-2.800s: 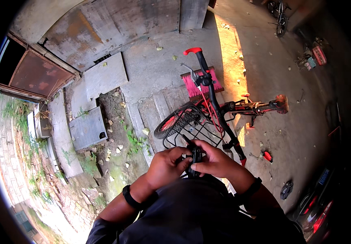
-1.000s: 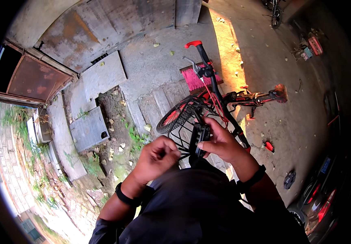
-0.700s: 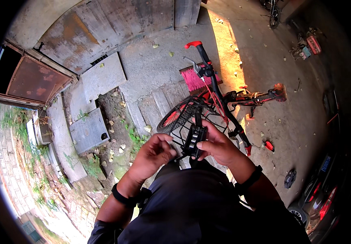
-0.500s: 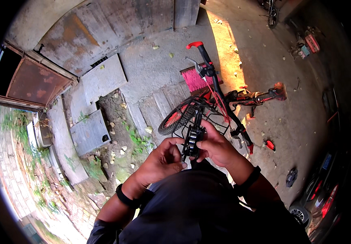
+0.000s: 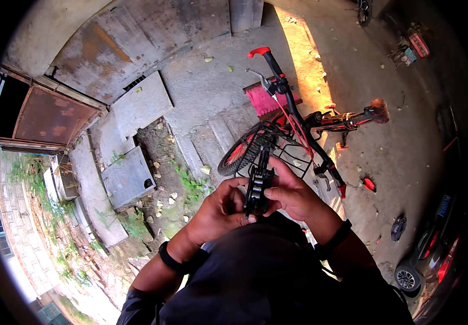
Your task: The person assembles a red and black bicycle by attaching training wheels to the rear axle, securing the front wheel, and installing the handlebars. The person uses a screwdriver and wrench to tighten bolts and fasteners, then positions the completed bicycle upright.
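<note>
In front of my body I hold a narrow black mechanical part [image 5: 257, 189] with shiny silver cylinders along its middle; its exact kind is unclear. My left hand [image 5: 212, 210] is closed at its near left side, thumb at the lower end. From the other side my right hand [image 5: 298, 198] grips it, with the thumb by the cylinders and fingers partly hidden behind. Just beyond my hands is a bicycle [image 5: 303, 127] with a black handlebar, red grip ends and red cables. Its spoked wheel [image 5: 238, 155] and black wire rack [image 5: 292, 157] show past my fingers.
A pink mat [image 5: 265, 102] lies behind the bicycle. On the concrete at right are a red object [image 5: 369, 184] and a small dark item [image 5: 398, 228], with a parked car [image 5: 431, 254] beyond. Stone slabs [image 5: 127, 176] border uneven soil and plants at left.
The surroundings have shifted slightly rightward in the view. Both hands stay on the black part, and my left fingers have moved slightly closer against it.
</note>
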### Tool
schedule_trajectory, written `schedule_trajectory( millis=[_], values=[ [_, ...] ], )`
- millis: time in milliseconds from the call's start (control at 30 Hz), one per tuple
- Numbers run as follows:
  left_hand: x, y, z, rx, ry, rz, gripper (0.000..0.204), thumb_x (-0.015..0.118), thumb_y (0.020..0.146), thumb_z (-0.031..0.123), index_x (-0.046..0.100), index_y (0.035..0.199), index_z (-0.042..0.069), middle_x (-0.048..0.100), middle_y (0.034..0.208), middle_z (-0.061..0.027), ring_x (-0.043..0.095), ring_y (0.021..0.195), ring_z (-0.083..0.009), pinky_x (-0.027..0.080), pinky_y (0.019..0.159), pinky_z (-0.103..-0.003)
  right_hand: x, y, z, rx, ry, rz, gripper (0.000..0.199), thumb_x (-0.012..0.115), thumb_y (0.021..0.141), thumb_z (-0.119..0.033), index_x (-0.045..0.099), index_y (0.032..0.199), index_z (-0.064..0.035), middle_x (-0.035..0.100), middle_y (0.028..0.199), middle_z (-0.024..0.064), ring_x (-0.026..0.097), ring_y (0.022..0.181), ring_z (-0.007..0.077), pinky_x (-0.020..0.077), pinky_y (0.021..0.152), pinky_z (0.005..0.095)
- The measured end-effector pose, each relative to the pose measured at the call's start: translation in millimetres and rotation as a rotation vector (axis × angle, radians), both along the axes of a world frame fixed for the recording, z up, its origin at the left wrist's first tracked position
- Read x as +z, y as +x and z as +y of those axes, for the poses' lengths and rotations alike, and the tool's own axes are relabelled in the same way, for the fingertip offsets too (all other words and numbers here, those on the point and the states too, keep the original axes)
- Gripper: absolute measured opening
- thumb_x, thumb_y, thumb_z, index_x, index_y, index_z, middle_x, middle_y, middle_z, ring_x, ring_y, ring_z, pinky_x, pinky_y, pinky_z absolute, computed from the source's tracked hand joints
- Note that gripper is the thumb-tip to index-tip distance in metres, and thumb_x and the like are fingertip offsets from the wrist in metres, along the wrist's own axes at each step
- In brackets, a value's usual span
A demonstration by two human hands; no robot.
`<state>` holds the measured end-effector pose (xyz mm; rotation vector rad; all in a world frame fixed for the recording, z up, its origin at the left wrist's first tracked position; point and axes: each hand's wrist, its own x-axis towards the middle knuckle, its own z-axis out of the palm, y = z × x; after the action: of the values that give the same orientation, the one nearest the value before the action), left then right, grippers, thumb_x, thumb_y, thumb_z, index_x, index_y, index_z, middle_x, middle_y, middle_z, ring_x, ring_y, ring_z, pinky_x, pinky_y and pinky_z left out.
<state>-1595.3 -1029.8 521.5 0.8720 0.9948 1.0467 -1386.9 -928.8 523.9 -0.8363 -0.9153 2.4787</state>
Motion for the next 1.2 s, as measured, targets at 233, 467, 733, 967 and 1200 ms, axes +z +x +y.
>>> schedule_trajectory(
  millis=[233,467,733,967,1200],
  values=[
    [11,-3,14,-0.072,-0.053,-0.107,0.070,0.085,0.078,0.007,0.049,0.138,0.006,0.045,0.079,0.0041,0.043,0.070,-0.0052,0.040,0.065,-0.020,-4,21,17,0.013,0.170,-0.100,0.080,0.058,0.094,-0.005,0.011,0.159,-0.0148,0.062,0.117,0.0146,0.070,0.089,0.0196,0.0622,0.067,0.0326],
    [20,31,37,-0.047,-0.105,0.068,0.017,0.072,0.093,0.011,0.065,0.107,0.003,0.057,0.084,0.0050,0.049,0.075,-0.0021,0.041,0.068,-0.020,-10,45,35,-0.024,0.403,-0.212,0.078,0.058,0.094,-0.003,0.014,0.158,-0.0149,0.061,0.120,0.0147,0.069,0.089,0.0175,0.0605,0.065,0.0300],
    [28,53,70,-0.046,-0.109,0.223,0.017,0.065,0.099,0.020,0.062,0.099,0.004,0.056,0.082,0.0055,0.046,0.075,-0.0030,0.039,0.066,-0.021,-9,62,41,-0.212,0.451,-0.199,0.074,0.062,0.091,-0.004,0.020,0.152,-0.0017,0.061,0.110,0.0135,0.064,0.082,0.0127,0.0555,0.067,0.0286],
    [15,58,97,-0.145,-0.170,0.139,0.019,0.065,0.097,0.019,0.058,0.109,0.005,0.055,0.083,0.0056,0.044,0.069,-0.0022,0.036,0.061,-0.019,-21,69,54,-0.443,0.411,-0.196,0.073,0.064,0.088,-0.001,0.024,0.150,0.0002,0.057,0.123,0.0158,0.064,0.088,0.0128,0.0543,0.072,0.0280],
    [-8,25,131,-0.347,-0.312,0.022,0.017,0.062,0.099,0.019,0.058,0.110,0.006,0.053,0.085,0.0063,0.045,0.073,-0.0022,0.037,0.064,-0.019,-37,58,50,-0.479,0.359,-0.332,0.080,0.060,0.090,-0.003,0.016,0.157,-0.0136,0.059,0.123,0.0155,0.069,0.093,0.0200,0.0613,0.070,0.0324]
  ],
)
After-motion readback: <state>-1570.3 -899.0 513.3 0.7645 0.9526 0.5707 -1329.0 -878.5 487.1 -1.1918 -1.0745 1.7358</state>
